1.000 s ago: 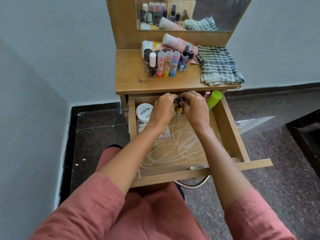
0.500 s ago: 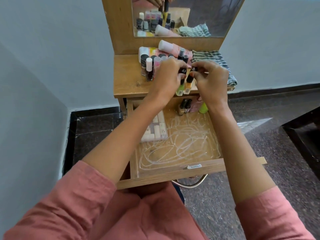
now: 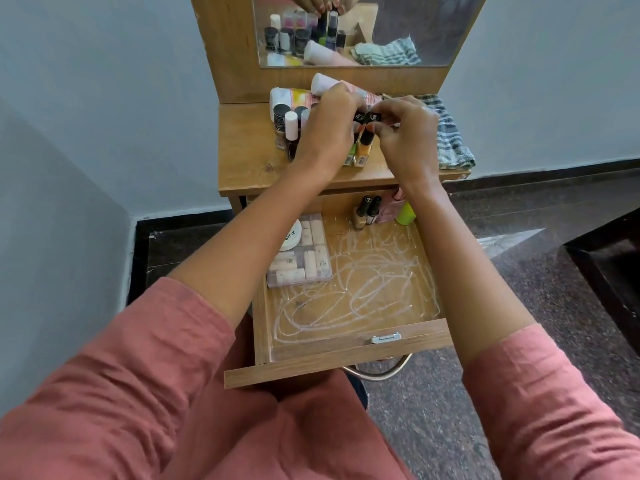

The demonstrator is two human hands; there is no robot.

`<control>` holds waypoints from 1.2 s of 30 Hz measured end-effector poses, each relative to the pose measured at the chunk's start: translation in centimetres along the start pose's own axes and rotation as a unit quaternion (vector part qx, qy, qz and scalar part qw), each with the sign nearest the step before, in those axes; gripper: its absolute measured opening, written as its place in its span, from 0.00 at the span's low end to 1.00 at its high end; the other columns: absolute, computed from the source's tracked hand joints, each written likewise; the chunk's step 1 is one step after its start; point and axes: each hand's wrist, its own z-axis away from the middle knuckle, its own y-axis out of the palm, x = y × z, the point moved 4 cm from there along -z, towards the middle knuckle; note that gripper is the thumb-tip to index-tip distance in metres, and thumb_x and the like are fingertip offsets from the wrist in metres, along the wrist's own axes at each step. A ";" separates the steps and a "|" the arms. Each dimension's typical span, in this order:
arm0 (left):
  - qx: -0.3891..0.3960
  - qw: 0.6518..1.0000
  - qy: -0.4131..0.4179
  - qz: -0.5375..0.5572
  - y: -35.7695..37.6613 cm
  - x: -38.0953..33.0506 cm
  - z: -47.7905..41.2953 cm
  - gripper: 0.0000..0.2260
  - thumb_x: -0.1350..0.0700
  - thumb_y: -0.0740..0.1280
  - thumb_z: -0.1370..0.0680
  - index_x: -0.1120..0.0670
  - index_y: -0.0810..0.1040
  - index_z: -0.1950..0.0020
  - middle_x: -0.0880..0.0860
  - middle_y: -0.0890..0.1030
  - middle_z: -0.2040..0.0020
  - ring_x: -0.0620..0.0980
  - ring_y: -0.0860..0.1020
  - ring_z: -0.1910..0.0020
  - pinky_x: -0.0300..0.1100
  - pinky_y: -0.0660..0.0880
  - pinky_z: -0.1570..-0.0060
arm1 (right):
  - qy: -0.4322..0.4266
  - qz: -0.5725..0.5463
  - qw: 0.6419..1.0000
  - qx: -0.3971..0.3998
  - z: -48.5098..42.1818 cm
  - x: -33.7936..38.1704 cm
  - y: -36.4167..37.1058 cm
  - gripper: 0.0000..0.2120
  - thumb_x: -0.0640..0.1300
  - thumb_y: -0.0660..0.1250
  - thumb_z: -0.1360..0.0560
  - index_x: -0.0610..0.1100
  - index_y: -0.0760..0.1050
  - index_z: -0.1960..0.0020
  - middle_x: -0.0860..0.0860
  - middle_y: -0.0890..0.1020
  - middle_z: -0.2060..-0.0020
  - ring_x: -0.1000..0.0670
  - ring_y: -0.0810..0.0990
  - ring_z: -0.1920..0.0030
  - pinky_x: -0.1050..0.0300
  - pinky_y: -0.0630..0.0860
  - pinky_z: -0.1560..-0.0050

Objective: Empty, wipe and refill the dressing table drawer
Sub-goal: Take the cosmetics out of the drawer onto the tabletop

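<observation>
Both hands upper centre of frame, over the wooden worktop. Left hand and right hand each hold a pinching grip on the black caps of small nail polish bottles; orange and green glass bodies hang below the fingers. Exact bottle count unclear, left palm covers part of the cluster. Behind the hands: more upright bottles and lying tubes, mostly hidden. Striped woven cloth folded at right of the worktop, partly covered by the right hand. Mirror cut off by the top edge.

Drawer, centre frame, pulled out fully: wood-grain laminate, flat metal lock tab on the front edge, floor scribbled with white looping marks. Still in it: clear plastic box of beige tubes at left with a round white jar on top, partly under the left forearm; at the back edge, two black-capped bottles, a pink item and a green tube, half hidden by the right wrist.
</observation>
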 end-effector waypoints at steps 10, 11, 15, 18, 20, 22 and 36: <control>-0.030 0.999 0.002 -0.020 0.0 -0.2 0.1 0.11 0.66 0.61 0.23 0.61 0.78 0.43 0.58 0.76 0.44 0.53 0.75 0.46 0.44 0.73 0.48 | -0.016 -0.009 1.000 0.021 -0.1 -0.3 0.2 0.15 0.30 0.65 0.30 0.38 0.78 0.45 0.42 0.80 0.51 0.54 0.74 0.55 0.82 0.66 0.56; -0.035 0.999 0.002 -0.019 0.0 -0.2 0.1 0.11 0.66 0.61 0.24 0.61 0.78 0.43 0.58 0.76 0.44 0.53 0.75 0.47 0.43 0.73 0.48 | -0.018 -0.007 1.000 0.025 -0.1 -0.4 0.3 0.16 0.29 0.65 0.30 0.38 0.78 0.44 0.42 0.80 0.50 0.55 0.74 0.55 0.82 0.66 0.56; -0.047 0.999 0.007 -0.003 -0.1 -0.3 0.3 0.11 0.67 0.61 0.24 0.61 0.78 0.44 0.58 0.76 0.45 0.53 0.75 0.47 0.42 0.73 0.49 | -0.016 -0.009 0.999 0.035 0.1 -0.8 0.1 0.18 0.30 0.64 0.29 0.39 0.76 0.40 0.43 0.80 0.49 0.55 0.75 0.54 0.80 0.68 0.54; -0.073 0.997 0.018 0.015 -0.3 -0.5 0.9 0.10 0.67 0.63 0.25 0.61 0.78 0.45 0.57 0.77 0.46 0.52 0.75 0.46 0.39 0.71 0.50 | -0.006 -0.026 1.000 0.005 0.7 -1.4 -1.0 0.15 0.31 0.64 0.28 0.38 0.77 0.43 0.46 0.79 0.51 0.55 0.76 0.55 0.80 0.69 0.54; -0.084 0.995 0.033 0.038 -0.2 -0.9 1.7 0.09 0.67 0.65 0.26 0.61 0.78 0.47 0.57 0.78 0.47 0.51 0.76 0.47 0.37 0.71 0.50 | 0.008 -0.036 0.999 -0.024 1.4 -2.2 -1.9 0.11 0.31 0.64 0.29 0.38 0.79 0.48 0.47 0.80 0.53 0.55 0.76 0.56 0.78 0.69 0.55; -0.083 0.993 0.058 0.060 0.6 -1.4 3.1 0.07 0.66 0.65 0.26 0.62 0.79 0.50 0.57 0.79 0.50 0.51 0.77 0.50 0.38 0.72 0.49 | 0.025 -0.031 0.998 -0.039 2.5 -3.2 -2.4 0.10 0.31 0.64 0.29 0.38 0.81 0.53 0.45 0.81 0.56 0.55 0.76 0.57 0.77 0.69 0.56; 0.035 0.999 0.003 0.026 9.7 1.7 9.1 0.16 0.68 0.62 0.26 0.63 0.74 0.38 0.59 0.77 0.41 0.57 0.74 0.41 0.48 0.73 0.41 | 0.054 0.077 0.994 0.057 8.1 -8.0 2.3 0.13 0.31 0.61 0.28 0.38 0.79 0.48 0.43 0.82 0.51 0.44 0.79 0.49 0.55 0.74 0.50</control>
